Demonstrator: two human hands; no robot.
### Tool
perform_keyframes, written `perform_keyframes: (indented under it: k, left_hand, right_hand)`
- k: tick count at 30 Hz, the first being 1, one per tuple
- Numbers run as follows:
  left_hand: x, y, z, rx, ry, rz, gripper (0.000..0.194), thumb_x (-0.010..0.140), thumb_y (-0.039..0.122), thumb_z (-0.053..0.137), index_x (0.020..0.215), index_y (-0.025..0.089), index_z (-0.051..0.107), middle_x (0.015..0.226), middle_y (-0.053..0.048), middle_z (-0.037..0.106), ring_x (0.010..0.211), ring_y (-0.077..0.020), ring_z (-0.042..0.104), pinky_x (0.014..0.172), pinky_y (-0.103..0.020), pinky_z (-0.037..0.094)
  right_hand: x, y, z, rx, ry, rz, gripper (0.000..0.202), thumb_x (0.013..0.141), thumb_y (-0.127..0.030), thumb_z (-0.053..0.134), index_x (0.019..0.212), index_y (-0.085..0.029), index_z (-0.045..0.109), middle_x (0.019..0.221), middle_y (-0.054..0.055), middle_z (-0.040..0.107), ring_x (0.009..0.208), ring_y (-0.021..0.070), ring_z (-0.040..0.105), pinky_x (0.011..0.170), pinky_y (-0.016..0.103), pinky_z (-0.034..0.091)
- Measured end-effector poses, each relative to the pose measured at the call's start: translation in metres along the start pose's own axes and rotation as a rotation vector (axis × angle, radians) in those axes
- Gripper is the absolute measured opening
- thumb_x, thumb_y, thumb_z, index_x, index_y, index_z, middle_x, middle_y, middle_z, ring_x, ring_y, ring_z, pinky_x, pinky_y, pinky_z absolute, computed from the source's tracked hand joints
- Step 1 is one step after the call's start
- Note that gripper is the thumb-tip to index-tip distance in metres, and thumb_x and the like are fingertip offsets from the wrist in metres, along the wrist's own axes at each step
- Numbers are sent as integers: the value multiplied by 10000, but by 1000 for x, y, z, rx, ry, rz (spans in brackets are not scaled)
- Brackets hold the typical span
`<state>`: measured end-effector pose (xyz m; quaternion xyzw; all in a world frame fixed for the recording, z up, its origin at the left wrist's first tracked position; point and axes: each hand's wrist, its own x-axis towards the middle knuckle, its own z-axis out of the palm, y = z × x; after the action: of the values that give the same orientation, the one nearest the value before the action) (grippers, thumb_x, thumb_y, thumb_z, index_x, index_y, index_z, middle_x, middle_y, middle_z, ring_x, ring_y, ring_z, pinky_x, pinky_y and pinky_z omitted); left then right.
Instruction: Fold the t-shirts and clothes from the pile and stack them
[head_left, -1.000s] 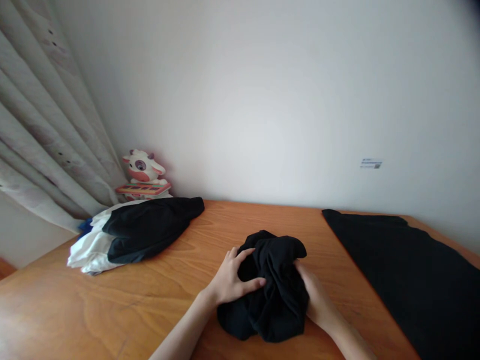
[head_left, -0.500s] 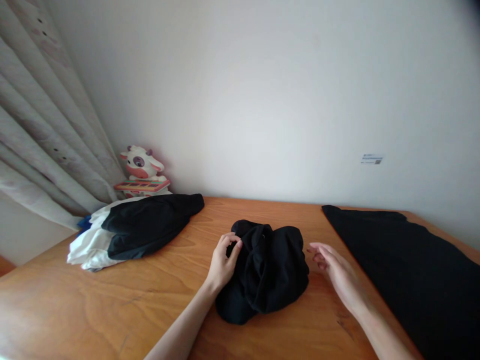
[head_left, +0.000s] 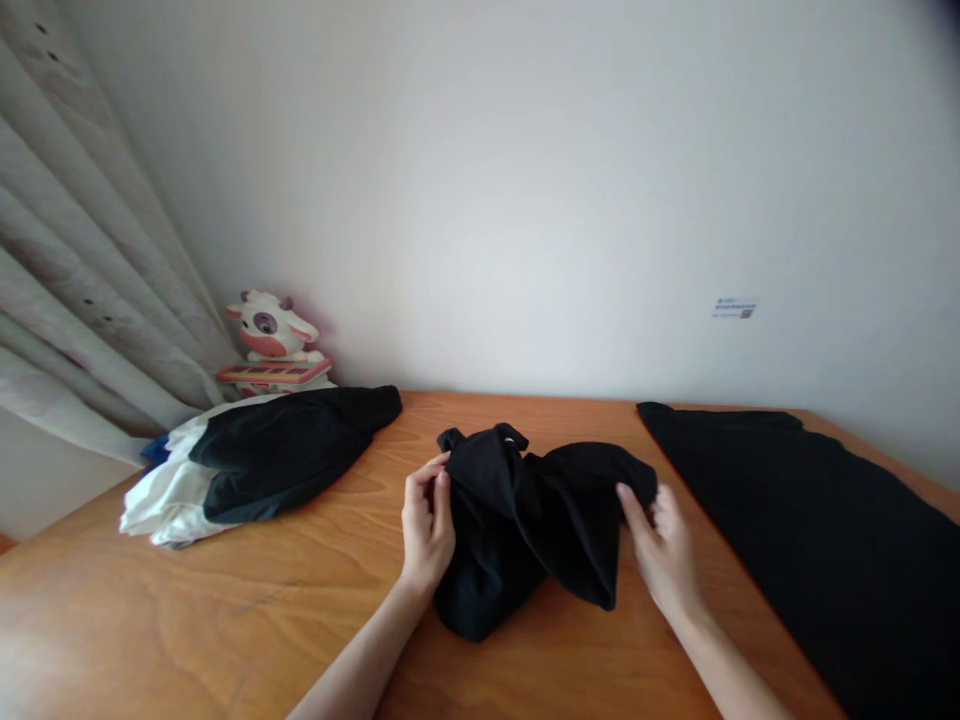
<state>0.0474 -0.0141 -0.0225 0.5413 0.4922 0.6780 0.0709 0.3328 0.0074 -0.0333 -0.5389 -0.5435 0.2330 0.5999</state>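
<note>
A crumpled black garment (head_left: 517, 510) is stretched between my two hands over the middle of the wooden table. Its exact kind is hidden by the folds. My left hand (head_left: 427, 520) pinches its left edge between thumb and fingers. On the other side, my right hand (head_left: 660, 540) grips the right end, the thumb on top and the fingers behind the cloth. The part between the hands is twisted, and a corner hangs down near the right hand. A small pale spot shows near its top.
The wooden table (head_left: 315, 590) meets a white wall. At the left lies a heap of black and white clothes (head_left: 292, 450), with a cow toy (head_left: 274, 340) behind it near a curtain (head_left: 82, 260). Along the right side a black cloth (head_left: 817, 540) is spread flat.
My right hand, apart from the garment before, has taken hold of its right end and drawn it outward. The bundle is now wider and partly opened. My left hand has shifted slightly left.
</note>
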Motion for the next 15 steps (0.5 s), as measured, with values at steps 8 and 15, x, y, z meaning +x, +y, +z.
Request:
perform_keyframes:
  k: [8, 15]
  left_hand:
    - [9, 5, -13, 333, -501, 167, 228, 952, 439, 605, 1026, 227, 639, 1107, -95, 701, 1072, -271, 666, 963, -457, 531]
    - [2, 5, -12, 427, -825, 16, 932, 721, 469, 824, 1498, 158, 414, 1400, -202, 576, 1320, -389, 536, 1115, -558, 435]
  right_hand:
    - [12, 32, -6, -169, -11, 60, 420, 780, -576, 632, 999, -219, 608, 907, 83, 688, 890, 286, 651, 846, 438, 532]
    - [4, 12, -5, -527, 77, -541, 437, 896, -370, 565, 1293, -188, 575, 1289, 175, 538, 1234, 350, 510, 1041, 559, 412]
